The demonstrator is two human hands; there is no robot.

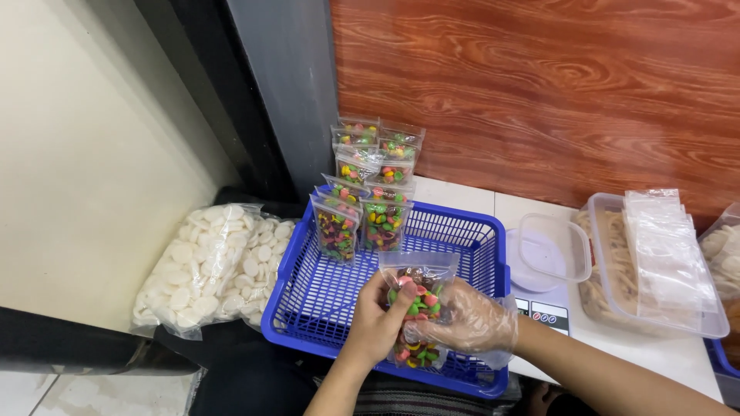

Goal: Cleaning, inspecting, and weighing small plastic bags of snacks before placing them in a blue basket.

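Both hands, left (375,320) bare, right (462,320) gloved, grasp a candy pouch (418,296): light, crinkly, slippery film; likely best pinched at the top seal.

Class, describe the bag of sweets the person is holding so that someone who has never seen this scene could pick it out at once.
Find the blue basket in the middle of the view. Over its near edge, the bare left hand and the gloved right hand hold a small clear bag of coloured sweets. Unlike the filled bags standing in rows at the basket's far end, it alone is held in the hands.
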